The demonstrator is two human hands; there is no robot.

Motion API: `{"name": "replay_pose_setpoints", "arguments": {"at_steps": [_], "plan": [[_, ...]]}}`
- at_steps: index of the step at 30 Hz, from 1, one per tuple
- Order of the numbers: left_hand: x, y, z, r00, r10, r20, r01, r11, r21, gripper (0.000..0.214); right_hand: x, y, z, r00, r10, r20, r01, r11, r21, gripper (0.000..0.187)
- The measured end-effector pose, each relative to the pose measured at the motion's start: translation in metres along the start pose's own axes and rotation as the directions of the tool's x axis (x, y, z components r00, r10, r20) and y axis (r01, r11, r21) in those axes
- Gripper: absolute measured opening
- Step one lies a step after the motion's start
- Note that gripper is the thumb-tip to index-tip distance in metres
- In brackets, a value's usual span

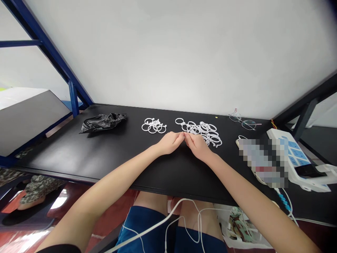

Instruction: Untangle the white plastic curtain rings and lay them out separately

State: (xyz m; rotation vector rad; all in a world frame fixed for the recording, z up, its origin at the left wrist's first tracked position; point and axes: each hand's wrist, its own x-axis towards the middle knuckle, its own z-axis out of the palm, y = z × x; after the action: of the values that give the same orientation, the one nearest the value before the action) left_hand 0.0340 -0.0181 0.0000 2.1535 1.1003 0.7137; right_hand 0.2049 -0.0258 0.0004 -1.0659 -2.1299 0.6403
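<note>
My left hand (171,142) and my right hand (196,144) meet at the fingertips above the black table. Both are closed, with thumbs and fingers pinched together. Whatever they pinch, if anything, is hidden or too small to name. Just behind my right hand lies a loose heap of thin white rings (193,127) with small knobs, partly covered by that hand. A smaller bunch of the same white rings (155,129) rests beyond my left hand, to its left, and neither hand touches it.
A crumpled black plastic bag (104,123) lies at the left of the black table (76,151). Glasses (243,121) are near the wall. At right are a blurred-out phone (263,163), a white power strip (292,151) and cables. A white cord (158,225) crosses my lap.
</note>
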Motion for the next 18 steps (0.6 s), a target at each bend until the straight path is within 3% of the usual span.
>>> {"name": "replay_pose_setpoints", "arguments": {"at_steps": [18], "plan": [[0.0003,-0.0023,0.0017,1.000,0.002,-0.007,-0.002,1.000,0.024,0.044,0.0000,0.0006,-0.0001,1.000,0.006,0.007,-0.006,0.999,-0.038,0.048]]}}
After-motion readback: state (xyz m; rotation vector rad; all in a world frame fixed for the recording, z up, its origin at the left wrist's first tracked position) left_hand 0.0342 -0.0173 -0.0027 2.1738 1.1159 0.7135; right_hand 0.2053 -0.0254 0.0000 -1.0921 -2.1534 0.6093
